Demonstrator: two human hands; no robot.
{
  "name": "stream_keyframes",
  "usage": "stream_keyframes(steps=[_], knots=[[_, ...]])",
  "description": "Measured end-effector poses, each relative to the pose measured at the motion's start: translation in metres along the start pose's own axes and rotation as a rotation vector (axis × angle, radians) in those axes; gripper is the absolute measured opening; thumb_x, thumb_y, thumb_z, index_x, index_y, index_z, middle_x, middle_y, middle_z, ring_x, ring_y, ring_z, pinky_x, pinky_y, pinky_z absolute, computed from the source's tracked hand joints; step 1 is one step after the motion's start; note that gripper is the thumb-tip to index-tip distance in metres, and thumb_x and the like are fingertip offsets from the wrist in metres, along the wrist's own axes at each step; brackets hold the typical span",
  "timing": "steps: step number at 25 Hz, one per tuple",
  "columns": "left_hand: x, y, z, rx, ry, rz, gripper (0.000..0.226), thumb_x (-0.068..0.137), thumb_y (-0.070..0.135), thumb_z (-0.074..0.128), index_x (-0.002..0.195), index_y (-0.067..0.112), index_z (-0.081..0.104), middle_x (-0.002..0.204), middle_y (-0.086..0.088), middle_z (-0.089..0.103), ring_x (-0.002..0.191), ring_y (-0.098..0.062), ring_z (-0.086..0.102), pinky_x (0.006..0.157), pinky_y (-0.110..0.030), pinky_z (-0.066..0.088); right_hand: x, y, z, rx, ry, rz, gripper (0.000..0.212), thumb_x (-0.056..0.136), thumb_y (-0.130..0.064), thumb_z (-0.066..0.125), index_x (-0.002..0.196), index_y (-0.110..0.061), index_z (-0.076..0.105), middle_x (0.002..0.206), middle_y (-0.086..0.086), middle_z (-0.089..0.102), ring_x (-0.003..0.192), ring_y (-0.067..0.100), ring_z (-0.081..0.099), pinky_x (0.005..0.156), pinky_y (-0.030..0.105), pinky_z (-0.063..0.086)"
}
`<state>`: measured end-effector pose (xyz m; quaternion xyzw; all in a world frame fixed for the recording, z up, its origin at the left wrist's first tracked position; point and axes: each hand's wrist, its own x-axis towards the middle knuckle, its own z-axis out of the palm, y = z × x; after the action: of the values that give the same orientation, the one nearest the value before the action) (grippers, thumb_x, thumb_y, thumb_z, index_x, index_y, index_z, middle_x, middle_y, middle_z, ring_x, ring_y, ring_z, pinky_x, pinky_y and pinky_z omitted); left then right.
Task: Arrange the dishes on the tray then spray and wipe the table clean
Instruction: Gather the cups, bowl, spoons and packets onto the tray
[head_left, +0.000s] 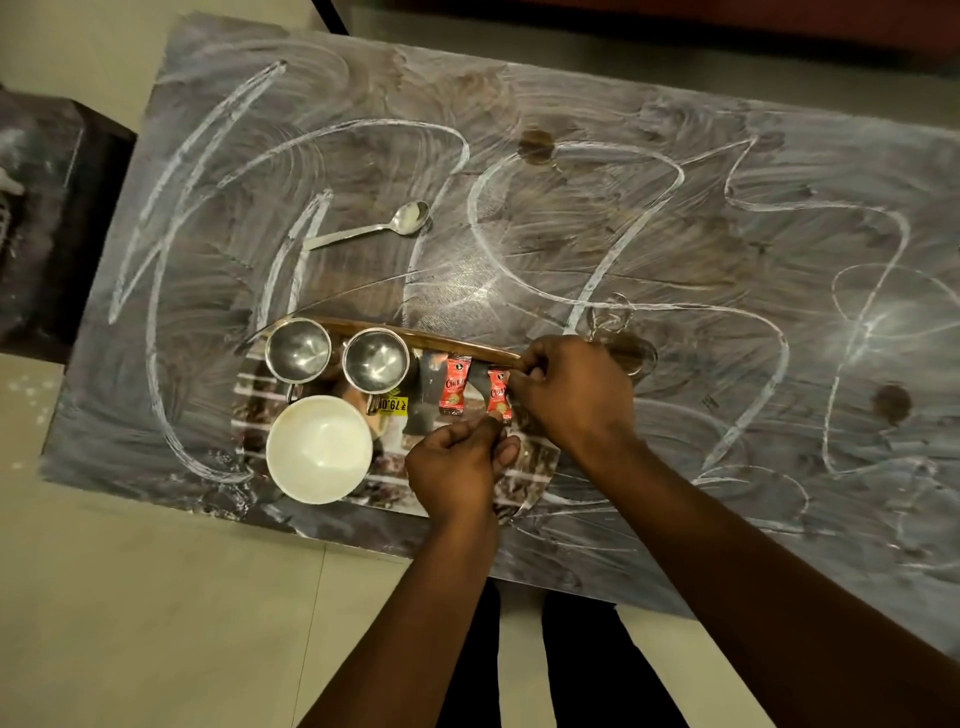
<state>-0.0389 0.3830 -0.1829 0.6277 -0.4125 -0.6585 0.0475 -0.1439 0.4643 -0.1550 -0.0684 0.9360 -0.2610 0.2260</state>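
Red sachet (498, 396) is pinched at both ends: left hand (457, 462) fingers (491, 428) grip its lower end, right hand (571, 392) fingers curl shut at its top. Lay it flat beside the second sachet (454, 385), at its 3 o'clock, on the tray (415, 335). Spoon (374, 227) waits at 12 o'clock on the smeared surface (675, 249). Right fingertips and the tray's right edge are hidden.

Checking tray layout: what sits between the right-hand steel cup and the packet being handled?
In the head view, another red packet lies between the steel cup and the handled packet.
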Motion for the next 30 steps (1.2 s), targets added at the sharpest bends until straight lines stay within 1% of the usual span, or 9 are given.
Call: stream_keyframes(steps=[7,11,13,15,18,20,23,25,30], knots=[[-0.033,0.034,-0.002,0.032,0.024,0.134,0.020,0.095,0.013,0.081,0.085,0.000,0.069,0.060,-0.010,0.072,0.040,-0.015,0.064,0.041,-0.026,0.054,-0.005,0.013,-0.019,0.330,0.057,0.002,0.013,0.088,-0.033,0.075,0.081,-0.023,0.078,0.069,-0.011,0.073,0.063,0.004,0.069,0.063,0.027,0.057],[-0.017,0.110,-0.002,0.058,-0.072,0.346,0.018,0.096,0.001,0.071,0.081,0.011,0.067,0.058,-0.003,0.071,0.044,-0.016,0.065,0.045,-0.027,0.055,0.013,0.008,-0.037,0.560,0.000,0.013,0.004,0.093,-0.019,0.079,0.090,-0.017,0.079,0.078,-0.004,0.077,0.066,0.000,0.069,0.060,0.009,0.050],[0.018,0.158,-0.003,0.054,-0.052,0.431,0.023,0.095,-0.005,0.069,0.084,0.015,0.069,0.065,0.000,0.073,0.054,-0.015,0.068,0.054,-0.030,0.061,0.032,-0.002,-0.041,0.648,-0.033,0.053,0.009,0.093,-0.024,0.081,0.098,-0.017,0.079,0.085,0.000,0.078,0.071,0.002,0.072,0.063,0.014,0.055],[0.063,0.202,-0.002,0.099,0.008,0.450,0.021,0.096,-0.005,0.068,0.091,0.015,0.071,0.078,-0.002,0.073,0.066,-0.016,0.068,0.063,-0.030,0.062,0.060,-0.018,-0.038,0.670,-0.067,0.075,0.019,0.092,-0.030,0.082,0.107,-0.018,0.079,0.095,0.001,0.080,0.083,0.013,0.078,0.076,0.032,0.065],[0.130,0.248,-0.005,0.215,0.077,0.375,0.021,0.094,-0.007,0.064,0.087,0.012,0.069,0.085,-0.011,0.067,0.068,-0.020,0.063,0.066,-0.030,0.054,0.102,-0.049,-0.023,0.732,-0.066,0.100,0.031,0.093,-0.029,0.082,0.119,-0.013,0.076,0.109,0.007,0.077,0.103,0.026,0.076,0.096,0.052,0.062],[0.162,0.263,-0.010,0.320,0.055,0.293,0.027,0.093,-0.010,0.061,0.076,0.011,0.064,0.079,-0.011,0.061,0.064,-0.021,0.058,0.065,-0.032,0.051,0.126,-0.071,-0.006,0.725,-0.032,0.103,0.034,0.093,-0.028,0.081,0.123,-0.014,0.074,0.110,0.009,0.077,0.105,0.027,0.076,0.098,0.053,0.061],[0.189,0.271,-0.012,0.385,0.030,0.221,0.018,0.095,-0.008,0.065,0.084,0.006,0.062,0.087,-0.014,0.061,0.067,-0.021,0.060,0.071,-0.035,0.057,0.152,-0.099,0.019,0.648,-0.003,0.101,0.033,0.092,-0.027,0.080,0.123,-0.016,0.075,0.107,0.008,0.079,0.101,0.026,0.077,0.098,0.051,0.061],[0.197,0.274,-0.011,0.321,0.049,0.248,0.011,0.089,-0.011,0.070,0.093,-0.002,0.066,0.088,-0.022,0.062,0.062,-0.026,0.062,0.066,-0.039,0.058,0.162,-0.111,0.031,0.620,0.014,0.118,0.028,0.091,-0.029,0.081,0.115,-0.016,0.078,0.102,0.008,0.081,0.096,0.026,0.078,0.096,0.050,0.062],[0.195,0.268,-0.015,0.422,0.009,0.297,0.017,0.084,-0.011,0.074,0.076,0.004,0.074,0.083,-0.017,0.071,0.070,-0.027,0.068,0.072,-0.035,0.060,0.163,-0.121,0.044,0.563,0.036,0.115,0.009,0.092,-0.014,0.078,0.096,-0.007,0.083,0.088,0.013,0.082,0.083,0.029,0.080,0.087,0.051,0.065]])
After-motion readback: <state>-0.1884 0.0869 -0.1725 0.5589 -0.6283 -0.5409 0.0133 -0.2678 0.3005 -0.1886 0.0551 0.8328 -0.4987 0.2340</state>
